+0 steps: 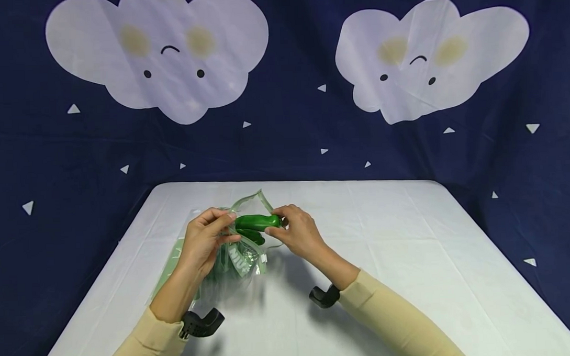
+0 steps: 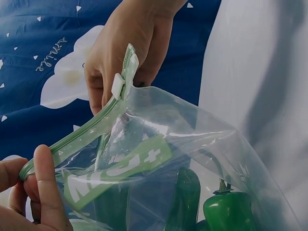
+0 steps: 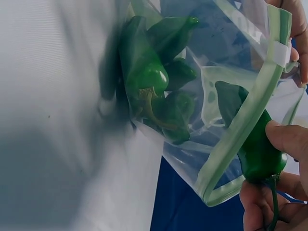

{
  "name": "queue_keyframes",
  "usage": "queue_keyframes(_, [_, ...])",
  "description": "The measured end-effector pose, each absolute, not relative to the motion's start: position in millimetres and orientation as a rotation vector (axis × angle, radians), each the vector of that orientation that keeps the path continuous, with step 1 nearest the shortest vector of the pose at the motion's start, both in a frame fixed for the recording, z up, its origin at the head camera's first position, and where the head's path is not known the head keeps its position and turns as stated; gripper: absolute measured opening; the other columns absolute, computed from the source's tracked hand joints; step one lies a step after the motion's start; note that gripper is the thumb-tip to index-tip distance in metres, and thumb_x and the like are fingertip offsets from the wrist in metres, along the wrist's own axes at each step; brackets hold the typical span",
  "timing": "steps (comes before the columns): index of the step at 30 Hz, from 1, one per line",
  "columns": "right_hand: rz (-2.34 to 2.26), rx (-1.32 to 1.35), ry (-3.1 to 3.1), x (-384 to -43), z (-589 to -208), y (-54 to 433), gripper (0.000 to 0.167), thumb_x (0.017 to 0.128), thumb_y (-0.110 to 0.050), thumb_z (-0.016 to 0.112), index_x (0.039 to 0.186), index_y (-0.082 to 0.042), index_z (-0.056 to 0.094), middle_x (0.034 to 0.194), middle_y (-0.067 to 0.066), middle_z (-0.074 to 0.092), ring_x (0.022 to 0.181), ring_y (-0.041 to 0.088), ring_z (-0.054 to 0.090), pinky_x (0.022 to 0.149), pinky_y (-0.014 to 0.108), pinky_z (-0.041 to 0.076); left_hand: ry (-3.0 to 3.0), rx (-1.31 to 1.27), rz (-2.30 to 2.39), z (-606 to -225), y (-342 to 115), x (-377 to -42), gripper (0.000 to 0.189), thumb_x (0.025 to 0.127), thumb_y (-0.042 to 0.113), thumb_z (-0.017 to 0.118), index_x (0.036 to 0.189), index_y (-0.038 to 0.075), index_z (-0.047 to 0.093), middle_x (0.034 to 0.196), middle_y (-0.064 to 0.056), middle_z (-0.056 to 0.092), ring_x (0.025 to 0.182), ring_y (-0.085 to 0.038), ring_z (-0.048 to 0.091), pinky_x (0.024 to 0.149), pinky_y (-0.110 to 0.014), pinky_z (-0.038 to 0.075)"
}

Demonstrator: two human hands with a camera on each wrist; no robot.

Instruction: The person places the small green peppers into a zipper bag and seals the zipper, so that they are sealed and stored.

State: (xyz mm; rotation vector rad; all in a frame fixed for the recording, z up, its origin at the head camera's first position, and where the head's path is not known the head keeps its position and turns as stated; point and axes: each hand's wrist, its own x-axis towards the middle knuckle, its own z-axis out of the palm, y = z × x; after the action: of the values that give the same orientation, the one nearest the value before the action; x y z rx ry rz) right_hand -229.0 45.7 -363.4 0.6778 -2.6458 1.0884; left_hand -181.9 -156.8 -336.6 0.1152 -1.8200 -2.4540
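Observation:
In the head view, my right hand holds a green pepper by its stem end. The right wrist view shows that pepper partly inside the mouth of a clear zip bag with a green zip strip and a white slider. My left hand grips the bag's rim; in the left wrist view its fingers pinch the green strip's end. Several green peppers lie inside the bag, seen through the plastic. My left hand hides part of the bag from the head camera.
Under and beside the left forearm lies a flat green-and-clear plastic piece on the white table. Behind the table hangs a dark blue cloth printed with clouds. A black wrist device sits on each arm.

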Motion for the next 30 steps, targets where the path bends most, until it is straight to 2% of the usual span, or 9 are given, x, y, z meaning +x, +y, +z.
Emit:
queue_keyframes(9, [1.054,0.702,-2.677,-231.3,-363.2,34.8,0.042,0.081,-0.032,0.075,0.115,-0.009,0.064,0.096,0.004,0.063,0.085,0.016,0.060,0.071,0.027,0.054,-1.840,0.119,-2.442,-336.2,-156.8,-181.8,0.012,0.088,0.008,0.066,0.077,0.015,0.064,0.080,0.003,0.057,0.063,-0.008,0.055,0.063,-0.027,0.065])
queue_keyframes(21, [0.979,0.746,-2.712,-236.7,-365.2,21.5,0.041,0.081,-0.031,0.075,0.114,-0.009,0.065,0.095,0.005,0.065,0.086,0.018,0.062,0.073,0.029,0.054,-1.838,0.103,-2.433,-334.6,-156.6,-182.3,0.012,0.087,0.008,0.067,0.077,0.014,0.064,0.077,0.002,0.057,0.063,-0.009,0.056,0.063,-0.027,0.065])
queue_keyframes(30, [0.970,0.784,-2.760,-236.9,-364.4,11.2,0.043,0.081,-0.030,0.075,0.116,-0.008,0.064,0.108,0.006,0.067,0.091,0.021,0.066,0.081,0.036,0.057,-1.835,0.109,-2.443,-334.6,-155.9,-182.1,0.012,0.087,0.008,0.067,0.077,0.015,0.064,0.076,0.002,0.055,0.064,-0.008,0.055,0.062,-0.027,0.065])
